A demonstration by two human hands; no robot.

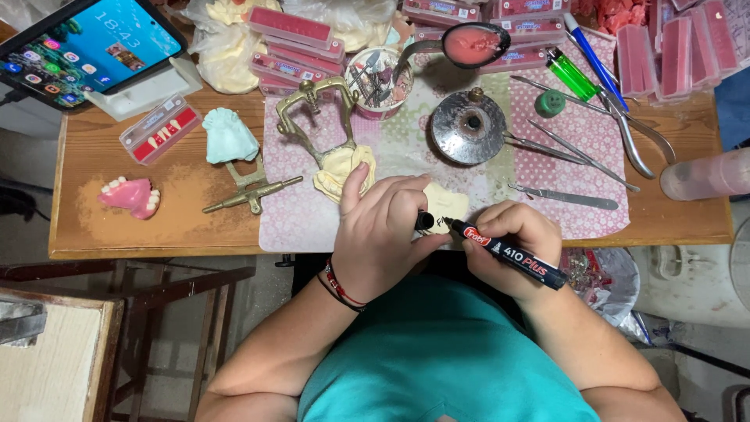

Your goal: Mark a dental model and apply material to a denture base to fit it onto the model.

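My left hand holds a pale yellow plaster dental cast near the table's front edge, with the black marker cap tucked between its fingers. My right hand grips a black marker pen, its tip touching the cast where a small black mark shows. Just beyond my left thumb a brass articulator carries another yellow cast on a pink patterned mat.
On the wooden table lie a pink denture, a light-blue cast, a brass articulator part, boxes of teeth, a round metal burner, metal tools, pliers, a green lighter and a tablet.
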